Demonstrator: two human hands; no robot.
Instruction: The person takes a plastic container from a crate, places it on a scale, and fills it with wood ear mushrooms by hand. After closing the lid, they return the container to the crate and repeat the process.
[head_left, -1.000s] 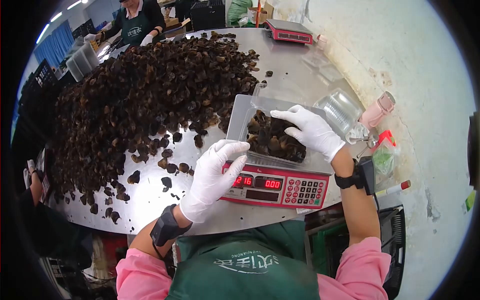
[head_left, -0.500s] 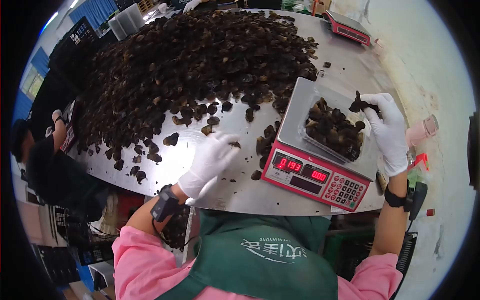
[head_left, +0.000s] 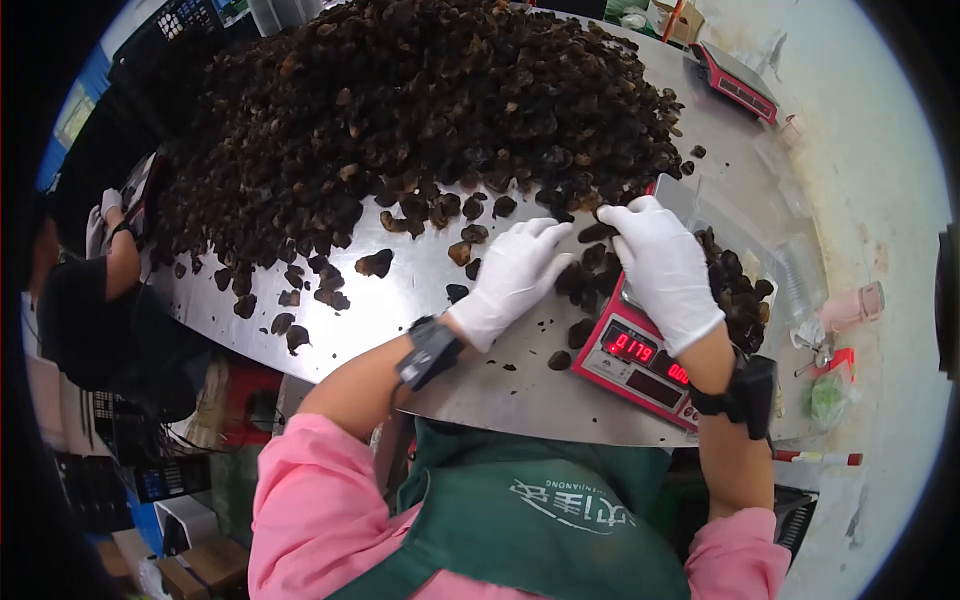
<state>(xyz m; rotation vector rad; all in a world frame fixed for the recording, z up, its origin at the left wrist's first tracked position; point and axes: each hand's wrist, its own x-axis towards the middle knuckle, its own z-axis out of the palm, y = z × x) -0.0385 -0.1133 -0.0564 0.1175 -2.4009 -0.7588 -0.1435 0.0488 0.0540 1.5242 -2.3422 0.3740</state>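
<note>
My left hand, in a white glove, hovers over the metal table beside loose dark mushroom pieces; its fingers are stretched, with a gap before the thumb. Gloved in white too, my right hand reaches across the red scale, its fingers closed at a dark mushroom piece by the pile's edge. On the scale, partly behind this hand, the clear plastic tray holds more dark mushroom pieces. The red display reads 0.179; its right side is partly covered by my wrist.
A large heap of dark mushroom pieces covers the far part of the metal table. A second red scale stands at the back right. At left, a co-worker's gloved hand is beside another scale. A pink cup-like object lies near the wall.
My right hand has moved left from the tray to the heap's edge. My left hand has shifted right and forward. The reading fell from 0.193 to 0.179, and the view has shifted.
</note>
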